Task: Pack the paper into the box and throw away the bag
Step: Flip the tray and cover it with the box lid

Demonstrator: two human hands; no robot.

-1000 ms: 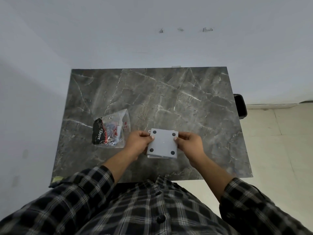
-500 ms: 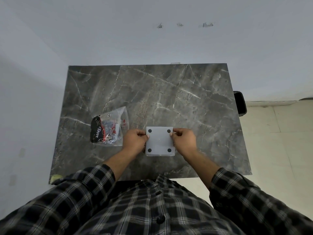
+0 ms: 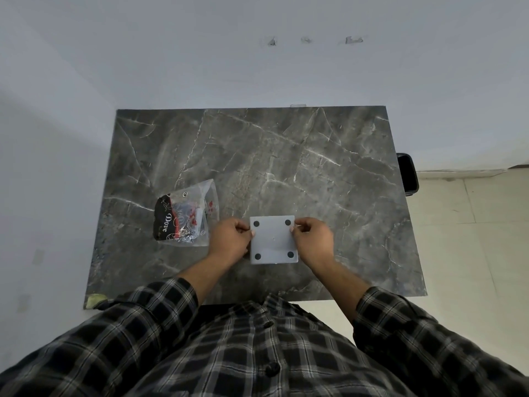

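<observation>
- Head view: one grey box, bearing four black dots, is seen flat on the marble table, near its front edge.
- One left hand and one right hand are closed on the box's side edges.
- One plastic bag lies just left of the left hand.
- Since a second ago, the box has been squared up from a tilt.

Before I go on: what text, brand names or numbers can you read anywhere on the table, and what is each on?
"Dove": white script on the dark band of the plastic bag, running sideways.
Small round marks and red print on the bag's clear part: too small to read.
Grey box held between left hand and right hand: four dark dots, no text.
</observation>
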